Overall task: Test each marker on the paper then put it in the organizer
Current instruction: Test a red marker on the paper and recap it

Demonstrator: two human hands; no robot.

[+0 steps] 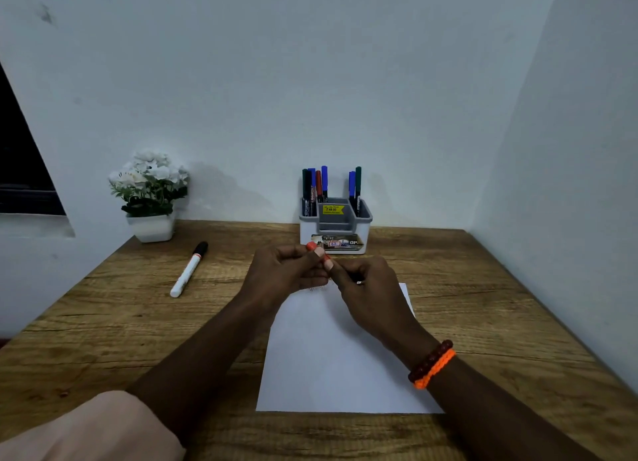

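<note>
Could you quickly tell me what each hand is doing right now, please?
Left hand: fingers curled around the red marker at its cap end.
Right hand: pinching the same marker's other end, above the paper.

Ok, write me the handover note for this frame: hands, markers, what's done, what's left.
Left hand and right hand both grip one red marker above the far end of the paper; its red end shows at the left fingers. Whether the cap is going on or off cannot be told.
Organizer stands at the wall and already holds several markers: a cluster in its left compartment, two in its right.
A faint scribble shows on the paper by the left hand.
Left: finish the red marker and slot it in, then test and store the white marker with the black cap lying on the table, left.
</note>
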